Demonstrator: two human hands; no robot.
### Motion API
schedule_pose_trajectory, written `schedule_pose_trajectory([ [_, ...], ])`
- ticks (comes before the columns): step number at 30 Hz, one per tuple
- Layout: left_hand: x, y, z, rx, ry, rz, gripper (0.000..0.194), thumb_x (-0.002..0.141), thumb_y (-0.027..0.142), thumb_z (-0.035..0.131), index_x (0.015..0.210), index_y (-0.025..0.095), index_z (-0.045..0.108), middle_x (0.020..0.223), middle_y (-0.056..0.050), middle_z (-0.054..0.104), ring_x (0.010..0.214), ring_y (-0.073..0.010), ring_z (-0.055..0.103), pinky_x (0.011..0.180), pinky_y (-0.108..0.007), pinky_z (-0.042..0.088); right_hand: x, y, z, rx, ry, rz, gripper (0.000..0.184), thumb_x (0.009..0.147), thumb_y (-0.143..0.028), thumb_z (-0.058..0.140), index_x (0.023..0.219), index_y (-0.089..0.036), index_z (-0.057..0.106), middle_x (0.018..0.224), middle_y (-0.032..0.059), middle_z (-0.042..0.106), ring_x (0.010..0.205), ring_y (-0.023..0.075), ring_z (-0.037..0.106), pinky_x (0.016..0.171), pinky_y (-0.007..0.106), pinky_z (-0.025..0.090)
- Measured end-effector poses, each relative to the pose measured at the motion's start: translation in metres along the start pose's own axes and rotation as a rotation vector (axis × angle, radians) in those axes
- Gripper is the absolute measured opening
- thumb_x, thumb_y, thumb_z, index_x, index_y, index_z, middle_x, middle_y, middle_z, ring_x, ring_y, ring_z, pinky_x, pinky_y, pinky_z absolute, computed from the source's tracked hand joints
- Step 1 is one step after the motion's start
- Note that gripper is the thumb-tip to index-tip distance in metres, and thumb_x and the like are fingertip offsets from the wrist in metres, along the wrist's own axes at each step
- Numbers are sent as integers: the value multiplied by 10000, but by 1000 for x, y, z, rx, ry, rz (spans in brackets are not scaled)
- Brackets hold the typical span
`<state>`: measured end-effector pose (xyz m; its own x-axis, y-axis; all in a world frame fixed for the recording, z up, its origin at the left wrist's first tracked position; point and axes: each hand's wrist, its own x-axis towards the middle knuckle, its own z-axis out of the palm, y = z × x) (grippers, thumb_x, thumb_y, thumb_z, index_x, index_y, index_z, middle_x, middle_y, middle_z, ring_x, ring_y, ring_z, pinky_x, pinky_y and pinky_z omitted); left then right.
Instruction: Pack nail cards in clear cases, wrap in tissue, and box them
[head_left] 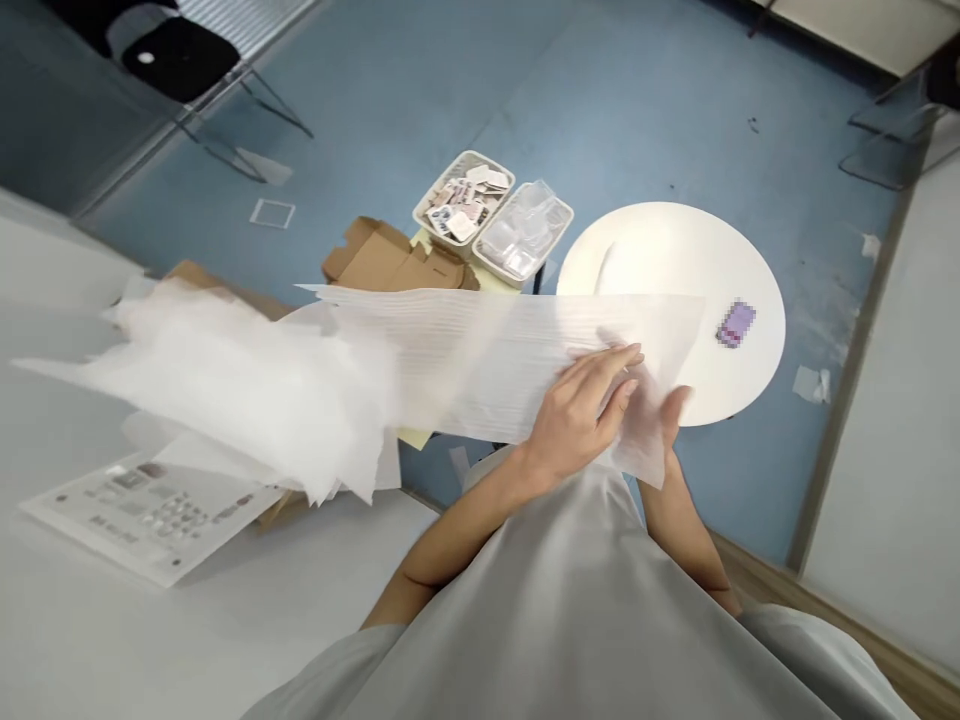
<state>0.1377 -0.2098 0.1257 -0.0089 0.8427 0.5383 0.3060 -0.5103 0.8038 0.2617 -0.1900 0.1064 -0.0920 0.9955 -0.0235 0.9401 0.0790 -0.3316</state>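
A long, thin, translucent white foam sheet (465, 350) stretches across the middle of the view, from a white stack on the left to my hands. My left hand (574, 415) lies on top of the sheet near its right end, fingers stretched out and thumb apart. Beneath that end is my right hand (675, 415), its thumb showing at the edge and its fingers seen only dimly through the sheet. Whether anything small lies between the hands is hidden. The stack of white foam sheets (270, 390) has ragged, overlapping edges.
Beyond my hands stands a round white table (720, 390) with a blurred purple item (736, 323). Two white bins, one with cards (466, 205) and one with clear plastic pieces (525, 235), stand near flattened cardboard (397, 262). A printed sheet (142, 520) lies lower left.
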Motion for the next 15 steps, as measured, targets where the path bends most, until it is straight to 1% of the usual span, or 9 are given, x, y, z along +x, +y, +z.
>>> schedule_pose_trajectory([
  [2, 13, -10, 24, -14, -93, -22, 455, 1200, 291, 464, 1639, 285, 580, 1519, -118, 759, 1416, -235, 739, 1191, -443, 635, 12, 29, -3, 862, 21, 78, 523, 1077, -711, 603, 1214, -249, 806, 1072, 134, 846, 1189, 352, 822, 969, 496, 703],
  [3, 20, -17, 35, -13, -137, -36, 455, 1204, 298, 441, 1637, 273, 580, 1540, -128, 741, 1433, -233, 724, 1195, -434, 629, 20, 45, -3, 1099, 30, 154, 579, 1050, -772, 592, 1211, -253, 792, 1059, 117, 850, 1136, 345, 832, 934, 489, 709],
  [4, 25, -24, 45, 0, -177, -51, 449, 1206, 319, 438, 1626, 260, 587, 1553, -137, 727, 1453, -236, 707, 1209, -435, 617, 28, 63, -2, 1224, 45, 243, 629, 1019, -820, 593, 1205, -250, 783, 1052, 106, 853, 1092, 334, 838, 896, 465, 710],
  [7, 41, -57, 62, 145, -202, -100, 444, 1188, 420, 503, 1575, 234, 617, 1591, -164, 688, 1553, -286, 618, 1312, -515, 520, 52, 125, 7, 1295, 90, 449, 674, 956, -839, 665, 1231, -234, 773, 1093, 116, 865, 1024, 310, 850, 811, 401, 690],
  [9, 50, -89, 65, 304, -77, -179, 524, 1139, 503, 604, 1579, 219, 601, 1685, -206, 597, 1671, -347, 479, 1376, -593, 414, 62, 169, 12, 1301, 120, 525, 683, 935, -836, 692, 1262, -241, 767, 1148, 126, 870, 1001, 301, 858, 795, 383, 673],
  [11, 58, -128, 67, 407, 70, -317, 742, 1019, 596, 771, 1610, 199, 563, 1784, -247, 462, 1754, -402, 316, 1398, -627, 350, 67, 210, 17, 1291, 157, 581, 691, 909, -840, 719, 1257, -245, 768, 1189, 132, 870, 987, 291, 861, 794, 373, 661],
  [12, 62, -148, 71, 401, 80, -406, 828, 954, 636, 830, 1603, 197, 564, 1783, -256, 458, 1747, -414, 326, 1387, -619, 366, 68, 229, 19, 1285, 173, 604, 696, 897, -843, 731, 1248, -244, 770, 1199, 135, 869, 981, 286, 860, 797, 371, 657],
  [13, 65, -168, 76, 329, 41, -509, 836, 918, 652, 855, 1565, 194, 593, 1728, -257, 529, 1693, -405, 427, 1360, -592, 412, 68, 247, 22, 1285, 185, 624, 702, 884, -846, 742, 1238, -241, 773, 1200, 138, 869, 975, 281, 858, 800, 370, 654],
  [15, 68, -204, 94, 66, -74, -737, 750, 867, 681, 864, 1384, 165, 693, 1473, -240, 733, 1435, -368, 686, 1229, -532, 550, 68, 280, 29, 1296, 200, 657, 705, 861, -841, 767, 1218, -232, 777, 1182, 136, 867, 956, 267, 849, 808, 371, 647],
])
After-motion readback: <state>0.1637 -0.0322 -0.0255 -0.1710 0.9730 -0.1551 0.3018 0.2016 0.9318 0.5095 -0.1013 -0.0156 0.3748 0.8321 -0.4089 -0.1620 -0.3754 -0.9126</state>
